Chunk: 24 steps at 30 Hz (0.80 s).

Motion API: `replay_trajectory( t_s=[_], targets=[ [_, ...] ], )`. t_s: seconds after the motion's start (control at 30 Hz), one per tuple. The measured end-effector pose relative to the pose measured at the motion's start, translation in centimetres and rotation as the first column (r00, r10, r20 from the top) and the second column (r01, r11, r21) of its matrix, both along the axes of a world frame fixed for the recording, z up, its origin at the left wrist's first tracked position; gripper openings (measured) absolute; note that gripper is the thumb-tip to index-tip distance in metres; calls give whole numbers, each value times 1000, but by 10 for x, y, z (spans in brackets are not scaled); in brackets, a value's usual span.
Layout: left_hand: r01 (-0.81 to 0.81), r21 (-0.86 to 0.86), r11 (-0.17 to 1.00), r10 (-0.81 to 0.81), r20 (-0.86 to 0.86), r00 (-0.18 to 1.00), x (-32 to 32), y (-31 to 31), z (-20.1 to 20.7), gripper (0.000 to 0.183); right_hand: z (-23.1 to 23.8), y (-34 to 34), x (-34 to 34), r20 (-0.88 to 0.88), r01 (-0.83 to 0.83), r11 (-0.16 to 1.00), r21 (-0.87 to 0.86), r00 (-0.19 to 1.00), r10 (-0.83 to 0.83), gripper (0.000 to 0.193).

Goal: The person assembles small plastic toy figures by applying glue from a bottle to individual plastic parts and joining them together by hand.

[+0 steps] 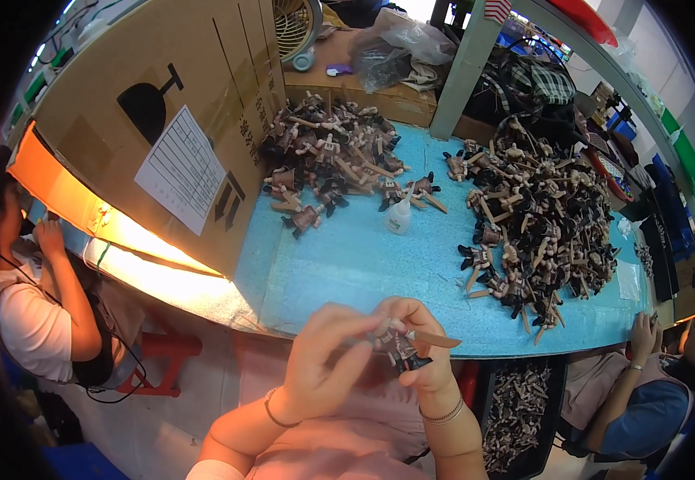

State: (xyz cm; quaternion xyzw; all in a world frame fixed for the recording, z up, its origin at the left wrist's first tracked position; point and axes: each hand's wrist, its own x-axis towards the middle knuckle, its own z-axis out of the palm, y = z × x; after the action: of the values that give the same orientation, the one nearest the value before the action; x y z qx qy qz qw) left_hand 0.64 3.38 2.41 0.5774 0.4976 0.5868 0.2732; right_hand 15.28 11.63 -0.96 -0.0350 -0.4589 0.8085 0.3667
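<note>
A small toy figurine with a pale head, dark boots and a tan blade-like piece sticking out to its right is between my hands, just off the table's near edge. My right hand is closed around it, fingers behind and thumb near the boots. Against the figurine's left side, my left hand has its fingers bent toward the head. Motion smears those fingertips, so whether they pinch a part cannot be told.
Piled figurines lie at the back and right of the blue table. A white squeeze bottle stands between them. A large cardboard box rises at left. Below right is a black crate of parts. People sit on both sides.
</note>
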Motion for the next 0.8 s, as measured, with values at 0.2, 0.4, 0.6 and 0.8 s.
replay_trajectory(
  t_s=[0.2, 0.4, 0.6, 0.8],
  targets=[
    [-155, 110, 982, 159, -24, 987, 13, -2, -7, 33, 3, -14, -10, 84, 147, 988, -54, 986, -142, 77],
    [-179, 68, 981, 175, 55, 983, 17, -4, -11, 37, -4, -15, -15, 82, 195, 971, -138, 979, -185, 76],
    [-166, 41, 985, 164, 53, 985, 20, -7, -14, 43, -2, -15, -13, 24, 132, 955, -264, 991, -130, 71],
    [-128, 60, 990, 128, 0, 992, 24, -5, -14, 42, -13, -20, -9, 46, 187, 956, -226, 982, -181, 69]
  ],
)
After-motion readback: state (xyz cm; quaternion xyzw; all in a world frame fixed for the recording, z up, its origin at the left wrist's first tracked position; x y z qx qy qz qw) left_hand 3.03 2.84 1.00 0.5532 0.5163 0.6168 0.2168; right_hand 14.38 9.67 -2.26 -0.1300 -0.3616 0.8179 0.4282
